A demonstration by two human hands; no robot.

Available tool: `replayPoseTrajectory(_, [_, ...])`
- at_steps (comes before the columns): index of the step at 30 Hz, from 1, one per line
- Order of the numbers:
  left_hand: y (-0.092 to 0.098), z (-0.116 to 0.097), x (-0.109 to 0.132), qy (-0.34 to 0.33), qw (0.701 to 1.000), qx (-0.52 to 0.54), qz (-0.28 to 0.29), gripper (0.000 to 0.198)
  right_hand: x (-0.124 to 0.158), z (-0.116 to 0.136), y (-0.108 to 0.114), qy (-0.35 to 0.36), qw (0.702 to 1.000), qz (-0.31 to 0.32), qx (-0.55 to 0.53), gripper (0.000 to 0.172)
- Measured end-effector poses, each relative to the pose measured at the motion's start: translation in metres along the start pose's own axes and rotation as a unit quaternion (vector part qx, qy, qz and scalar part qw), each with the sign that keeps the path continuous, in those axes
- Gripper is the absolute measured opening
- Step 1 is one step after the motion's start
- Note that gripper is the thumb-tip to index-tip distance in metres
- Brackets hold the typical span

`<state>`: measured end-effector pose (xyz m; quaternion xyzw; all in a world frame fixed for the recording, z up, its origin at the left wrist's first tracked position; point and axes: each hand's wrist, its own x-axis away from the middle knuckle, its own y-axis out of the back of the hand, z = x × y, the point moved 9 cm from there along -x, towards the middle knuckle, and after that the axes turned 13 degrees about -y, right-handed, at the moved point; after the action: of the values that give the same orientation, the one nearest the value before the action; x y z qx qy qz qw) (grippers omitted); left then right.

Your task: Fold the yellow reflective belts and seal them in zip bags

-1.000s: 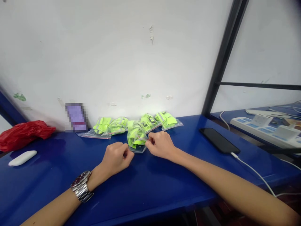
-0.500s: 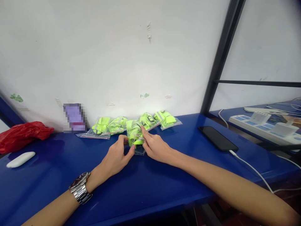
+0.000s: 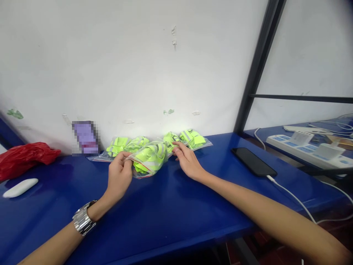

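My left hand (image 3: pixel 119 176) pinches the edge of a clear zip bag stuffed with neon-green reflective straps (image 3: pixel 148 159), lifting it a little above the blue table (image 3: pixel 171 217). My right hand (image 3: pixel 188 160) hovers with fingers spread just right of that bag, its fingertips near another bag of green straps (image 3: pixel 171 141). More such bags (image 3: pixel 121 146) lie in a row against the white wall, with one at the right end (image 3: pixel 194 139). A metal watch sits on my left wrist.
A black phone (image 3: pixel 253 161) on a white cable lies at the right. A red plastic bag (image 3: pixel 23 156) and a white oblong object (image 3: pixel 19 187) sit at the far left. A power strip (image 3: pixel 309 150) rests on the neighbouring table beyond a black post.
My left hand has taken the bag and swung it up and to the left, turning it sideways. My right hand has let go and opened, moving toward the row of bags.
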<state>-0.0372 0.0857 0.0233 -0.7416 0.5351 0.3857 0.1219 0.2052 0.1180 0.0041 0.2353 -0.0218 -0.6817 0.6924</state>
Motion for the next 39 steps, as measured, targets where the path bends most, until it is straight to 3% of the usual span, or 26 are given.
replayPoseTrajectory(2, [-0.005,0.001,0.002,0.043,0.994,0.098,-0.005,0.013,-0.008,-0.018,-0.004,-0.074,0.993,0.015,-0.087,0.047])
replayPoseTrajectory(4, [-0.014,-0.003,0.007,0.077,0.986,0.149,0.012,0.017,-0.010,-0.028,-0.015,-0.144,0.968,0.065,-0.194,0.051])
replayPoseTrajectory(8, [-0.029,-0.009,0.018,0.120,0.975,0.180,0.050,0.018,0.001,-0.023,-0.033,-0.221,0.909,0.149,-0.322,0.061])
replayPoseTrajectory(10, [-0.030,-0.005,0.020,0.128,0.974,0.183,0.040,0.019,0.007,-0.021,-0.037,-0.235,0.896,0.161,-0.340,0.063])
replayPoseTrajectory(13, [-0.030,0.005,0.021,0.129,0.976,0.171,0.034,0.025,0.005,-0.026,-0.032,-0.214,0.925,0.118,-0.290,0.064])
replayPoseTrajectory(18, [-0.038,0.007,0.023,0.086,0.984,0.125,0.097,0.033,-0.008,-0.042,-0.002,-0.164,0.975,-0.017,-0.151,0.066])
replayPoseTrajectory(21, [-0.038,-0.003,0.022,0.029,0.990,0.089,0.109,0.029,-0.010,-0.042,0.016,-0.157,0.980,-0.076,-0.098,0.065])
replayPoseTrajectory(27, [-0.048,-0.014,0.028,-0.012,0.979,0.083,0.186,0.028,-0.005,-0.035,0.044,-0.164,0.969,-0.183,-0.028,0.061])
replayPoseTrajectory(34, [-0.069,-0.016,0.042,0.044,0.930,0.212,0.298,0.040,-0.006,-0.048,0.045,-0.177,0.958,-0.203,-0.100,0.058])
replayPoseTrajectory(39, [-0.080,-0.030,0.050,0.013,0.911,0.172,0.374,0.050,-0.012,-0.044,0.037,-0.120,0.974,-0.169,-0.089,0.059])
